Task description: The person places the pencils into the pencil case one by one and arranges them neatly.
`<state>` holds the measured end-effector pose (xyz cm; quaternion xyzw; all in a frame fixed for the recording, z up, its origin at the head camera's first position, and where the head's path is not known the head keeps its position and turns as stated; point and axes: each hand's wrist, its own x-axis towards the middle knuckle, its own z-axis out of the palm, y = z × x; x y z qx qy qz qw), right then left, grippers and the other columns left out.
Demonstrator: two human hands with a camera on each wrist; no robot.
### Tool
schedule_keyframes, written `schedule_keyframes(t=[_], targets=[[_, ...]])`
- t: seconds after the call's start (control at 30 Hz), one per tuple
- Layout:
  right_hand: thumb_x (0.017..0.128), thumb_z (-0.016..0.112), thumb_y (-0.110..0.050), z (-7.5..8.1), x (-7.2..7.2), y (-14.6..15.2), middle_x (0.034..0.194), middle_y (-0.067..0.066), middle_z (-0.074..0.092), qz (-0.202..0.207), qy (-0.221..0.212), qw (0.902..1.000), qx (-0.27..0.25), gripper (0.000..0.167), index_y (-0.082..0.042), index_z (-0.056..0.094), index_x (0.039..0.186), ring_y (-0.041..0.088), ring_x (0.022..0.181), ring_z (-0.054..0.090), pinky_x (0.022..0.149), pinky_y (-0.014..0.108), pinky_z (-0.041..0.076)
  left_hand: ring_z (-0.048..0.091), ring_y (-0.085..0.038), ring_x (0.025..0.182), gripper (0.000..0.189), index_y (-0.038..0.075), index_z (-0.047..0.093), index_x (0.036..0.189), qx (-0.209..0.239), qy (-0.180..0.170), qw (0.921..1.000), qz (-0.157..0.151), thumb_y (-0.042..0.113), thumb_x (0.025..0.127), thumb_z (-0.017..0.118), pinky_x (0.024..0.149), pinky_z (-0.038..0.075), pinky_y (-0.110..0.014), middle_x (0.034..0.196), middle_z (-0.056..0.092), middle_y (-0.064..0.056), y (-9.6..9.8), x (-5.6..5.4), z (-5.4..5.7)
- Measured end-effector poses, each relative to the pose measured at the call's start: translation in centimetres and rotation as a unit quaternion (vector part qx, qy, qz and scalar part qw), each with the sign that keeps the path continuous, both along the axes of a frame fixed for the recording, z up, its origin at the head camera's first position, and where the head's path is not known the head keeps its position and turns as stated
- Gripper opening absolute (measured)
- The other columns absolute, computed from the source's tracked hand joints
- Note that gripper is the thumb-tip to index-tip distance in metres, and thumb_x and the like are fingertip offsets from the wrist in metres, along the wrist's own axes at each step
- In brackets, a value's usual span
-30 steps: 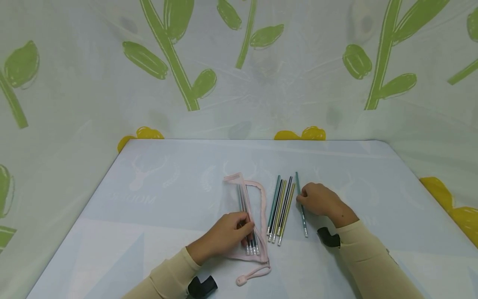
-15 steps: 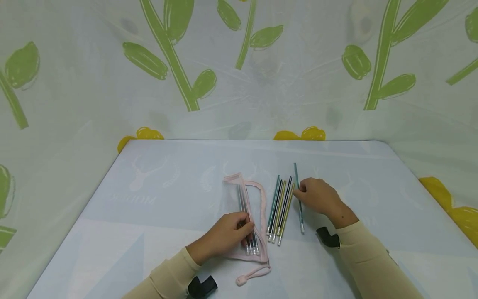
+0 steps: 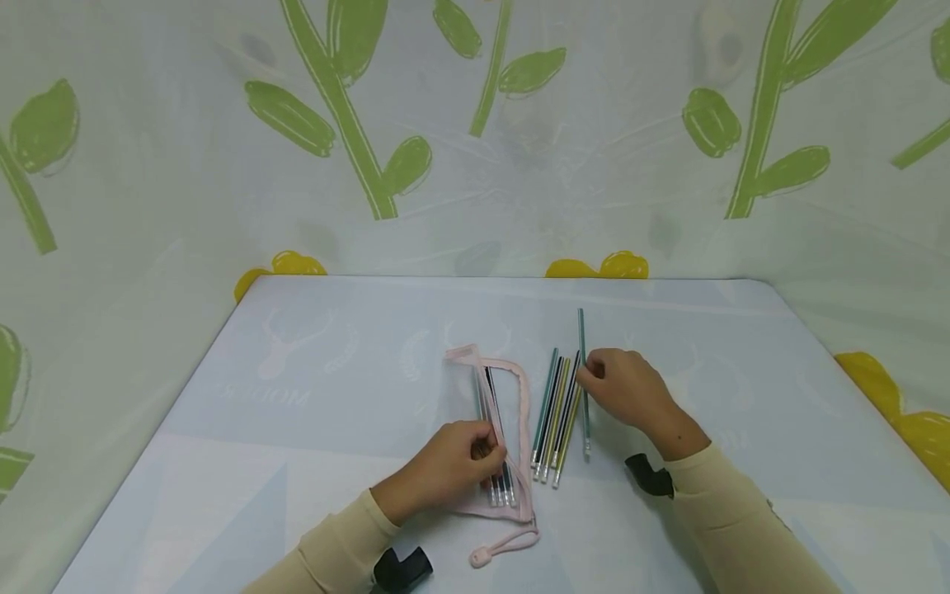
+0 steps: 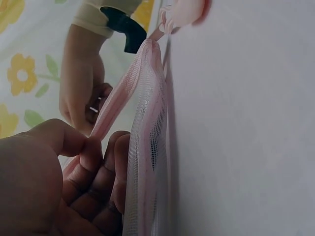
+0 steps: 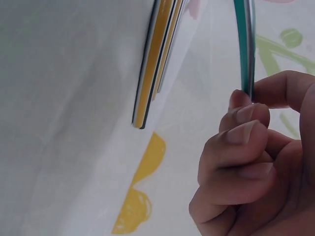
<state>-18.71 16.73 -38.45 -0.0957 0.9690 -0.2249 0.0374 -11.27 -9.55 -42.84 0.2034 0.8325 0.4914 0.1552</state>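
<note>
1. Left-hand grip (image 3: 449,462): thumb and finger pinch the edge of the pink-trimmed translucent mesh pouch (image 3: 524,404), lower centre of the head view.
2. Right-hand grip (image 3: 627,384): pinches a slender teal pencil (image 3: 582,334) with silvery end, right of centre, just beside multicoloured slender pencils (image 3: 556,412).
3. Judgement: lift teal pencil clear of these; align lengthwise with pouch, edge held raised, mesh unsnagged.

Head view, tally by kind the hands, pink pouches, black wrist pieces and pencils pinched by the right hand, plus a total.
Hands: 2
Pink pouch: 1
Black wrist pieces: 2
Teal pencil pinched: 1
Total: 6
</note>
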Motion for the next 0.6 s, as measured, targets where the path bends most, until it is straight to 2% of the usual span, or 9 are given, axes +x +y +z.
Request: schedule_keyframes(t=[0.3, 0.6], targets=[[0.096, 0.056, -0.020, -0.2, 0.4, -1.6, 0.061, 0.000, 0.049, 0.030, 0.039, 0.9962, -0.072, 0.025, -0.010, 0.060, 0.073, 0.014, 0.055, 0.043, 0.050, 0.028, 0.036, 0.059, -0.005, 0.062, 0.019, 0.010, 0.063, 0.081, 0.000, 0.000, 1.0000, 0.006, 0.018, 0.097, 0.057, 0.057, 0.046, -0.021, 0.070, 0.066, 0.005, -0.3, -0.1, -0.1], [0.096, 0.056, -0.021, 0.2, 0.7, -3.4, 0.063, 0.000, 0.051, 0.038, 0.047, 0.9946, -0.085, 0.023, -0.010, 0.062, 0.076, 0.013, 0.056, 0.045, 0.051, 0.028, 0.038, 0.059, -0.006, 0.062, 0.020, 0.011, 0.064, 0.082, 0.002, -0.007, 1.0000, 0.004, 0.019, 0.099, 0.056, 0.058, 0.046, -0.021, 0.072, 0.066, 0.006, -0.1, 0.0, 0.2]])
